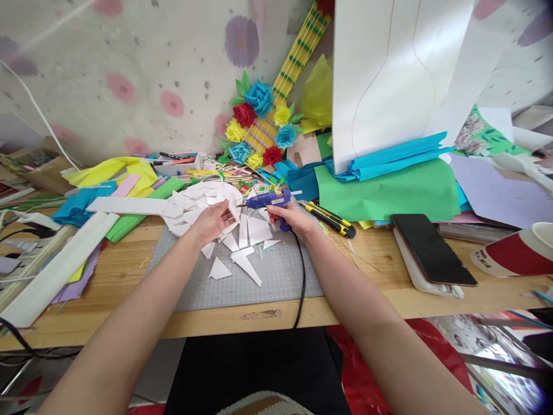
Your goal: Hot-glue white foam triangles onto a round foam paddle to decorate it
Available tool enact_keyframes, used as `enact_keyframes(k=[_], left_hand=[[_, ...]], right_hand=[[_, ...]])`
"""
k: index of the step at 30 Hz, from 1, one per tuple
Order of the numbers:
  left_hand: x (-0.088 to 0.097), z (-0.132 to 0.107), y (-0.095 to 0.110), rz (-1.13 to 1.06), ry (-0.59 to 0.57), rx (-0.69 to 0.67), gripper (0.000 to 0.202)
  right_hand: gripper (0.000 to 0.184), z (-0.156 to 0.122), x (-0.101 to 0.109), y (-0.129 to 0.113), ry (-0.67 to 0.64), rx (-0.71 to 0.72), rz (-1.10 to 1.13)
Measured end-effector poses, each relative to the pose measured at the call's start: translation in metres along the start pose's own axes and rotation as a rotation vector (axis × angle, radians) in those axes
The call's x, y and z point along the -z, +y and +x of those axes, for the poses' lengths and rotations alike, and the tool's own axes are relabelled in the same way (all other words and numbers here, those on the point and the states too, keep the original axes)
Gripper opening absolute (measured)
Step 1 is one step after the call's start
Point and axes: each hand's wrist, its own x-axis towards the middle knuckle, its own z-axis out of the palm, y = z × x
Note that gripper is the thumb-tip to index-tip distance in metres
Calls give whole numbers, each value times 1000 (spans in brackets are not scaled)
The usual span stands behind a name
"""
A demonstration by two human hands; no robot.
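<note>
My right hand (pixel 290 217) is wrapped round the handle of a blue glue gun (pixel 270 200), whose nozzle points left. Its black cord (pixel 303 271) runs down over the table's front edge. Just left of the nozzle, my left hand (pixel 212 222) pinches a small white foam board piece (pixel 234 214). The nozzle is close to that piece; whether they touch I cannot tell. Under and around both hands, several white foam board scraps (pixel 246 266) lie on a grey cutting mat (pixel 207 297). More white pieces are heaped behind my left hand.
A yellow and black utility knife (pixel 330 219) lies right of the glue gun. Farther right are a black phone (pixel 433 249) and a paper cup (pixel 514 251). A paper-flower guitar (pixel 263 128) and a large white board (pixel 400 75) lean at the back. Coloured crepe paper (pixel 389 187) spreads behind.
</note>
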Motion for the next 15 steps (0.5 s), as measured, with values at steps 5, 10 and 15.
enact_keyframes(k=[5,10,15], left_hand=[[-1,0,0,36,-21,20,14],[-4,-1,1,42,-59,60,13],[-4,-1,3,22,-57,68,13]], right_hand=[[47,1,-1,1,-1,16,-59],[49,5,2,8,92,47,-58],[51,6,4,9,102,57,-64]])
